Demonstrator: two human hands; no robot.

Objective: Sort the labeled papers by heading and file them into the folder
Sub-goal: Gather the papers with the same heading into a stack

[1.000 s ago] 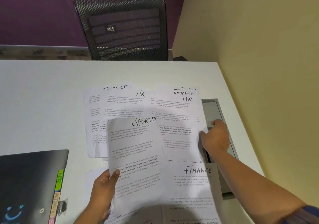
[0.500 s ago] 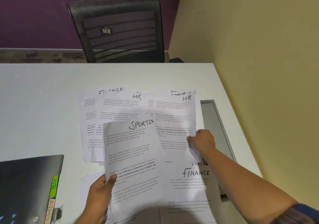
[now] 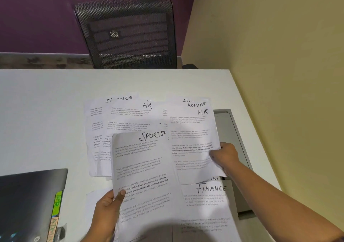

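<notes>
Several printed sheets with handwritten headings lie overlapped on the white table (image 3: pixel 46 102). My left hand (image 3: pixel 108 210) grips the left edge of a sheet headed SPORTS (image 3: pixel 143 169), held above the others. My right hand (image 3: pixel 224 154) pinches the right edge of a sheet headed HR (image 3: pixel 191 135) and lifts it off the pile. Under it shows a sheet headed ADMIN (image 3: pixel 196 104). Another HR sheet (image 3: pixel 130 115) and a FINANCE sheet (image 3: pixel 93 130) lie at the back left. A second FINANCE sheet (image 3: pixel 208 202) lies at the front right. The dark folder (image 3: pixel 28 195) with HR and ADMIN tabs sits at the front left.
A grey flat panel (image 3: pixel 230 130) is set in the table at the right, partly under the papers. A black mesh chair (image 3: pixel 128 33) stands behind the table's far edge. A yellow wall (image 3: pixel 279 74) runs along the right side.
My right hand moved left from the grey panel onto the HR sheet's right edge, took hold of it and raised it. My left hand kept holding the SPORTS sheet.
</notes>
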